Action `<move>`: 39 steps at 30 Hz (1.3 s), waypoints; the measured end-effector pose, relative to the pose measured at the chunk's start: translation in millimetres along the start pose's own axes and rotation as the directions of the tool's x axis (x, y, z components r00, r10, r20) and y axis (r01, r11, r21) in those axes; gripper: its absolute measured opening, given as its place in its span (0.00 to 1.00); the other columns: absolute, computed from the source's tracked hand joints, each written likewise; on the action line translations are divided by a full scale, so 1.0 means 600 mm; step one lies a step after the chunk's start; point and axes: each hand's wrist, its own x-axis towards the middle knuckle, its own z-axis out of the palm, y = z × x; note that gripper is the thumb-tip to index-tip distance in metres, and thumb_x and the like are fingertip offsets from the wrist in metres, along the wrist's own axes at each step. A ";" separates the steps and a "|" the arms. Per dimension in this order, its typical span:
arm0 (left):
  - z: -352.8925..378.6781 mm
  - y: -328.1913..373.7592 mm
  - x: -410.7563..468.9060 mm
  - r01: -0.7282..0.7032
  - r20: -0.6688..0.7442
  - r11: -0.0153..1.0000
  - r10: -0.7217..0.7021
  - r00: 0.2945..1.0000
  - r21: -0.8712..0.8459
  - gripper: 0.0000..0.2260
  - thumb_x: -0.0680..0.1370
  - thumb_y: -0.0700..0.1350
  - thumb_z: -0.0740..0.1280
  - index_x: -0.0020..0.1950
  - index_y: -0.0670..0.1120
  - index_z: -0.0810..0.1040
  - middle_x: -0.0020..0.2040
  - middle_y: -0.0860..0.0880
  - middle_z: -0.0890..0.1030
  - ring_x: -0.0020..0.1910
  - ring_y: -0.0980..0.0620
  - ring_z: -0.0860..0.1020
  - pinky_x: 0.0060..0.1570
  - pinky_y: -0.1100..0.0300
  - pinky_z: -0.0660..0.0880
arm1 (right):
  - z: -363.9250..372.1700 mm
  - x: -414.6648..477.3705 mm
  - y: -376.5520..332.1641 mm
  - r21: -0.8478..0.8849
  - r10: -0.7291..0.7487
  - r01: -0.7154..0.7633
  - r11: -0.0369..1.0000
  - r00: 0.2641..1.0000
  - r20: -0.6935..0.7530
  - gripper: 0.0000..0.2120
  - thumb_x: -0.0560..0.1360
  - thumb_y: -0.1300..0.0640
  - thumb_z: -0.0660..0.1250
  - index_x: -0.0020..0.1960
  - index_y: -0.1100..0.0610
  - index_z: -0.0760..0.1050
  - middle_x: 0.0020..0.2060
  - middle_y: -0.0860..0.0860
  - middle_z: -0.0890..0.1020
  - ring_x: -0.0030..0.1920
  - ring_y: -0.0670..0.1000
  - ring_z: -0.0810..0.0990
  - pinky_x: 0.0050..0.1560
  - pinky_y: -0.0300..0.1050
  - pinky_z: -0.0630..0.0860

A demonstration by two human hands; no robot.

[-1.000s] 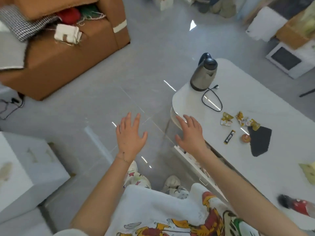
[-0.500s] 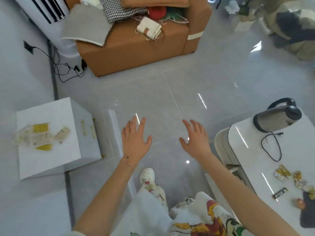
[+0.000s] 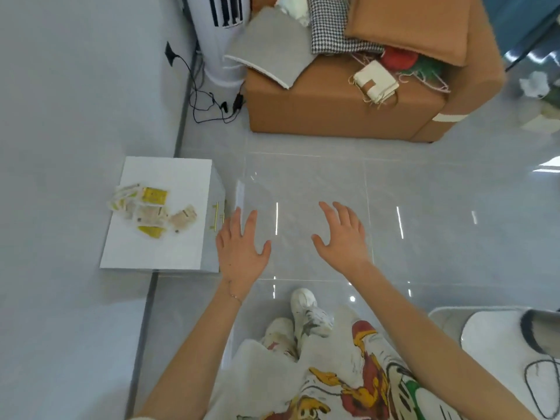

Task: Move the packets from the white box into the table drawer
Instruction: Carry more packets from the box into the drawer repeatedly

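- packets [image 3: 151, 212] heaped on top of the white box [image 3: 157, 256], none in hand.
- left hand [image 3: 241, 250] just beside the white box, right hand [image 3: 344, 237] further off; both hands spread, empty.
- drawer not in view; looks like the whole transfer is left.

Tan-brown upholstered sofa [image 3: 333, 113] up top, loaded with a grey fabric square [image 3: 269, 53], black-and-white houndstooth cloth [image 3: 330, 25], red yarn ball [image 3: 398, 57] and cream woven pouch [image 3: 375, 81]. Beside it, a white slatted tower [image 3: 221, 40], possibly a fan, black cables [image 3: 209, 101] trailing onto glossy grey floor tiles [image 3: 439, 192].
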 end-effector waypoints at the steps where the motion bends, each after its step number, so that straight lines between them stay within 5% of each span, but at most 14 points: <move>1: -0.007 -0.010 0.003 0.029 -0.008 1.000 -0.029 1.000 -0.001 0.32 0.72 0.60 0.57 0.73 0.49 0.67 0.73 0.41 0.67 0.69 0.35 0.67 0.66 0.40 0.66 | 0.002 0.014 -0.015 -0.003 -0.027 0.027 1.000 1.000 0.011 0.33 0.76 0.46 0.63 0.77 0.48 0.54 0.75 0.54 0.59 0.75 0.58 0.55 0.73 0.55 0.53; 13: -0.037 -0.180 0.079 0.376 -0.073 0.926 -0.378 0.923 -0.038 0.32 0.72 0.61 0.56 0.73 0.47 0.67 0.72 0.40 0.68 0.70 0.35 0.66 0.66 0.40 0.65 | 0.071 0.209 -0.193 -0.013 -0.294 0.302 0.953 0.937 0.186 0.33 0.77 0.44 0.61 0.77 0.47 0.51 0.76 0.53 0.56 0.76 0.56 0.52 0.75 0.54 0.49; 24: -0.044 -0.305 0.177 0.732 -0.065 0.652 -0.754 0.654 -0.197 0.36 0.70 0.63 0.54 0.74 0.46 0.65 0.74 0.42 0.65 0.72 0.39 0.64 0.69 0.44 0.62 | 0.119 0.419 -0.366 -0.032 -0.499 0.554 0.832 0.772 0.395 0.34 0.77 0.45 0.61 0.78 0.48 0.49 0.76 0.53 0.56 0.76 0.55 0.51 0.74 0.51 0.49; 28: -0.014 -0.360 0.201 0.815 0.018 0.512 -0.844 0.536 -0.270 0.32 0.74 0.58 0.64 0.75 0.48 0.61 0.75 0.44 0.63 0.74 0.43 0.61 0.71 0.47 0.58 | 0.174 0.471 -0.418 0.014 -0.533 0.592 0.806 0.713 0.455 0.34 0.77 0.45 0.63 0.78 0.47 0.50 0.76 0.53 0.58 0.75 0.54 0.53 0.73 0.51 0.54; 34: 0.075 -0.467 0.232 0.879 0.158 0.376 -0.888 0.433 -0.292 0.34 0.76 0.56 0.66 0.77 0.47 0.56 0.74 0.44 0.63 0.71 0.42 0.63 0.68 0.47 0.64 | 0.326 0.519 -0.480 0.069 -0.502 0.563 0.824 0.668 0.550 0.34 0.76 0.45 0.64 0.77 0.46 0.52 0.75 0.52 0.57 0.76 0.53 0.52 0.72 0.52 0.58; 39: 0.188 -0.575 0.277 0.870 0.131 0.313 -0.913 0.386 -0.382 0.37 0.75 0.55 0.69 0.77 0.46 0.55 0.74 0.43 0.64 0.71 0.41 0.64 0.65 0.47 0.65 | 0.513 0.575 -0.511 0.075 -0.501 0.570 0.818 0.643 0.579 0.35 0.76 0.43 0.64 0.77 0.47 0.52 0.76 0.52 0.57 0.76 0.54 0.52 0.71 0.53 0.60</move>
